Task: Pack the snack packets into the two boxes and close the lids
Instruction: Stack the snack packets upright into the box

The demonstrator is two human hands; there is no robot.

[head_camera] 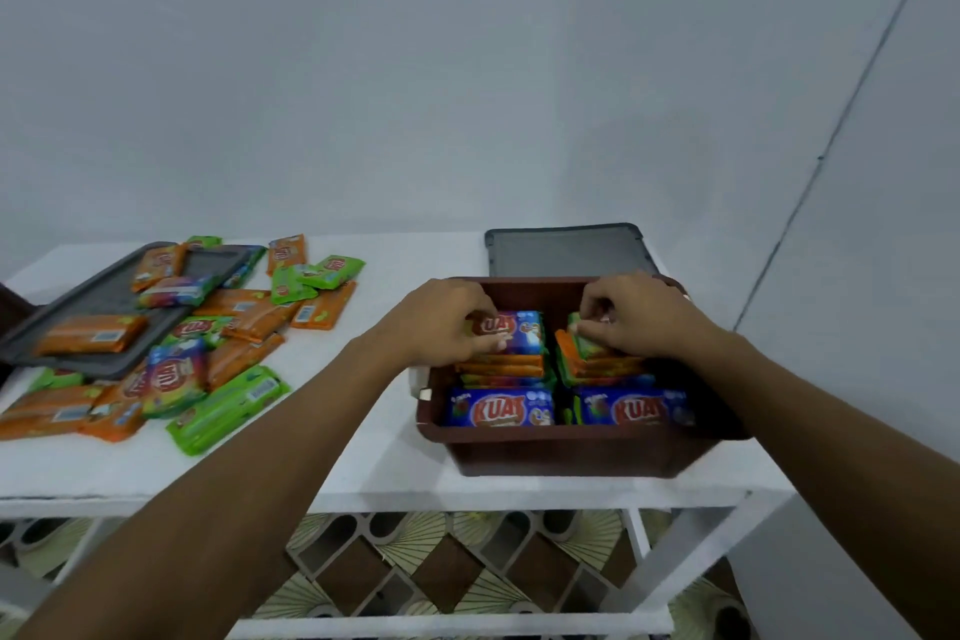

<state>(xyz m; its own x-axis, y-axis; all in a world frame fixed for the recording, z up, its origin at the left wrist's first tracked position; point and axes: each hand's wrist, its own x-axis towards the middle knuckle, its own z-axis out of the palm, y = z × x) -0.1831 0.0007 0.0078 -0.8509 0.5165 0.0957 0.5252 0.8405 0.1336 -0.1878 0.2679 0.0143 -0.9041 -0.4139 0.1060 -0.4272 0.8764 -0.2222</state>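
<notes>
Both hands reach into a brown box (pixel 571 452) on the white desk (pixel 363 457): the left hand (pixel 447 322) pinches a blue packet (pixel 519 330) atop a stack, the right hand (pixel 639 317) grips a green packet (pixel 584 343). More loose packets (pixel 218 364) lie scattered at left around a dark lid (pixel 98 307); another lid (pixel 566 252) lies behind the box.

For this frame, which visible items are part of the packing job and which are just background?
Part of the job:
- brown plastic box, partly filled
- blue packet under the left hand
- green packet under the right hand
- loose orange, green and blue packets
- grey lid behind the box
- second grey lid under the pile

Background:
- white table
- patterned floor
- white wall
</notes>
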